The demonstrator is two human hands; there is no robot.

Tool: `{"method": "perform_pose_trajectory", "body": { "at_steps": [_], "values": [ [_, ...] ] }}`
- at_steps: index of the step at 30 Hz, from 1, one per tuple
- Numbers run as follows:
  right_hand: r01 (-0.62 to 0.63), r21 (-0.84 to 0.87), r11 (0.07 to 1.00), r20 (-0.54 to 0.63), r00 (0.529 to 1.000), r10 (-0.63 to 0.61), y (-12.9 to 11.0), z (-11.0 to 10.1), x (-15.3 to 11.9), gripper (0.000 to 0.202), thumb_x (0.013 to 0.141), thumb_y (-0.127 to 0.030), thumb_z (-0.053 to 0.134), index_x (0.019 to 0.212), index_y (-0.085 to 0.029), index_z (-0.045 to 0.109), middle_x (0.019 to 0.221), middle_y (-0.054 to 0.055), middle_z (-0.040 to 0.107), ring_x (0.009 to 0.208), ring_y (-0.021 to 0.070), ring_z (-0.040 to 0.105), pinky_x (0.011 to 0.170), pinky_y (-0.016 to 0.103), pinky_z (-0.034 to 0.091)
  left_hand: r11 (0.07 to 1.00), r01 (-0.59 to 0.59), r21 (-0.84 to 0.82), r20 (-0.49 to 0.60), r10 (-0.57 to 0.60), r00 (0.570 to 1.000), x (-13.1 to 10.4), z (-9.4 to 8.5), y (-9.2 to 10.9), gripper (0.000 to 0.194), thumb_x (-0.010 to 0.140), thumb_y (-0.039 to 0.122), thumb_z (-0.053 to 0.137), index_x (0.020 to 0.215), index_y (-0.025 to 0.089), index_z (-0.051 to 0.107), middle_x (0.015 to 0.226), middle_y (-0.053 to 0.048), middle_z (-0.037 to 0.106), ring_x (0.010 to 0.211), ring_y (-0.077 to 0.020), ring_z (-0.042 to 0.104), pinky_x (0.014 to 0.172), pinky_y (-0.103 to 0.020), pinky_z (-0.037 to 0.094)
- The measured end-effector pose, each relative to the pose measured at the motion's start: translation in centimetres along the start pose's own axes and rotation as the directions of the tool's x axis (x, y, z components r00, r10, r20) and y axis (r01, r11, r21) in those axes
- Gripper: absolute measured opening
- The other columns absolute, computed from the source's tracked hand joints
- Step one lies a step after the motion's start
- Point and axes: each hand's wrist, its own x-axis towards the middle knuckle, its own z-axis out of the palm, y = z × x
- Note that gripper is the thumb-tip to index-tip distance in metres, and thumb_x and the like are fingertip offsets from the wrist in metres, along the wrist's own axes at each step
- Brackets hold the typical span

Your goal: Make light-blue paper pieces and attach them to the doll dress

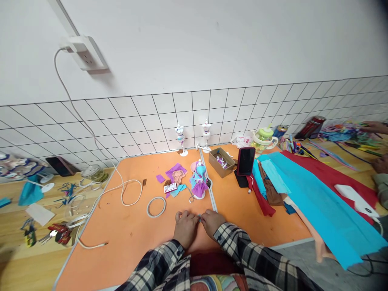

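Close together at the near middle of the orange table [121, 234], my left hand [186, 227] and my right hand [213, 223] pinch a small blue piece [199, 218] between their fingertips. It looks like fabric, but most of it is hidden by the fingers. Beyond them stands a small dress form [199, 182] in a blue and purple dress. Small scissors [191, 197] lie beside its base. Purple, pink and blue fabric scraps [177, 176] are spread left of it, with a small white card [170, 188] among them. A roll of tape [156, 207] lies flat farther left.
Two mini dress forms [180, 139] stand by the tiled wall. A cardboard box [222, 162], a propped phone [245, 161] and a lidded jug [264, 139] stand right of them. Blue cloth [321, 202] covers the right side. A white cable [123, 182] loops at left. Another person's hand [376, 127] shows far right.
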Motion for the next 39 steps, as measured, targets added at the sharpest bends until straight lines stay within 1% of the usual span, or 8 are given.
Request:
{"method": "perform_pose_trajectory", "body": {
  "at_steps": [2, 4, 9, 15, 21, 27, 32, 39],
  "values": [
    [-0.008, 0.002, 1.000, -0.001, 1.000, 0.008, 0.0, 0.0, 0.0, 0.023, 0.092, -0.028, 0.043, 0.095, -0.021, 0.065, 0.098, 0.006, 0.064, 0.089, 0.0179, 0.061, 0.071, 0.026, 0.043, 1.000, 0.004, -0.003, 0.006, -0.004, 1.000, 0.1, 0.1, 0.0, 0.023, 0.092, 0.015, 0.046, 0.092, 0.023, 0.068, 0.083, -0.005, 0.068, 0.089, -0.0219, 0.051, 0.086, -0.045, 0.026],
    [-0.016, 0.006, 1.000, -0.003, 1.000, 0.016, -0.1, 0.0, -0.1, 0.022, 0.092, -0.028, 0.043, 0.094, -0.021, 0.064, 0.098, 0.006, 0.063, 0.088, 0.0178, 0.061, 0.071, 0.026, 0.042, 1.000, 0.002, -0.006, 0.013, -0.002, 1.000, 0.2, 0.1, 0.0, 0.023, 0.091, 0.014, 0.047, 0.088, 0.022, 0.068, 0.084, -0.004, 0.067, 0.089, -0.0212, 0.051, 0.086, -0.045, 0.026],
    [-0.025, 0.020, 0.999, -0.025, 0.999, 0.026, -0.1, -0.2, -0.5, 0.020, 0.091, -0.028, 0.045, 0.102, -0.023, 0.062, 0.101, 0.004, 0.063, 0.093, 0.0178, 0.060, 0.074, 0.026, 0.042, 1.000, -0.004, -0.005, 0.011, 0.004, 1.000, 0.3, -0.1, 0.0, 0.023, 0.091, 0.014, 0.048, 0.088, 0.025, 0.068, 0.084, -0.003, 0.067, 0.091, -0.0211, 0.051, 0.090, -0.048, 0.022],
    [-0.030, 0.014, 0.999, -0.017, 0.999, 0.031, -0.1, -0.3, -0.4, 0.024, 0.093, -0.031, 0.043, 0.095, -0.024, 0.066, 0.099, 0.005, 0.062, 0.091, 0.0174, 0.061, 0.071, 0.025, 0.043, 1.000, -0.014, -0.004, 0.013, 0.014, 1.000, 0.2, -0.2, -0.1, 0.023, 0.090, 0.014, 0.049, 0.086, 0.025, 0.068, 0.083, -0.003, 0.066, 0.090, -0.0209, 0.051, 0.088, -0.046, 0.024],
    [-0.027, 0.006, 1.000, -0.020, 0.999, 0.027, -0.2, -0.2, -0.4, 0.023, 0.092, -0.030, 0.044, 0.095, -0.022, 0.065, 0.099, 0.004, 0.062, 0.087, 0.0172, 0.062, 0.068, 0.025, 0.043, 1.000, -0.005, -0.005, -0.013, 0.004, 1.000, 0.2, 0.2, 0.2, 0.019, 0.091, 0.027, 0.050, 0.089, 0.022, 0.068, 0.089, -0.006, 0.065, 0.093, -0.0232, 0.051, 0.084, -0.043, 0.026],
    [-0.039, 0.006, 0.999, -0.023, 0.999, 0.039, -0.1, 0.1, -0.4, 0.023, 0.092, -0.030, 0.042, 0.094, -0.022, 0.064, 0.098, 0.004, 0.062, 0.086, 0.0175, 0.062, 0.067, 0.026, 0.043, 1.000, -0.026, -0.008, 0.003, 0.026, 1.000, 0.7, 1.0, -0.1, 0.020, 0.092, 0.018, 0.047, 0.086, 0.021, 0.067, 0.087, -0.005, 0.065, 0.089, -0.0215, 0.052, 0.076, -0.037, 0.028],
    [-0.041, 0.015, 0.999, -0.026, 0.999, 0.041, 0.0, 0.1, -0.3, 0.021, 0.092, -0.031, 0.044, 0.101, -0.024, 0.061, 0.103, 0.004, 0.060, 0.089, 0.0170, 0.061, 0.068, 0.026, 0.043, 0.999, -0.047, -0.026, 0.005, 0.047, 0.999, 0.8, 1.0, -0.4, 0.020, 0.092, 0.018, 0.048, 0.084, 0.021, 0.067, 0.083, -0.003, 0.065, 0.088, -0.0208, 0.052, 0.080, -0.038, 0.027],
    [-0.032, 0.020, 0.999, -0.016, 0.999, 0.033, 0.4, 0.2, -0.1, 0.023, 0.093, -0.031, 0.042, 0.096, -0.024, 0.063, 0.100, 0.003, 0.062, 0.088, 0.0166, 0.061, 0.069, 0.026, 0.042, 0.998, -0.024, -0.062, -0.010, 0.023, 1.000, 0.9, 1.4, -0.6, 0.018, 0.092, 0.022, 0.049, 0.088, 0.021, 0.066, 0.086, -0.004, 0.067, 0.088, -0.0209, 0.053, 0.080, -0.039, 0.027]
  ]
}}
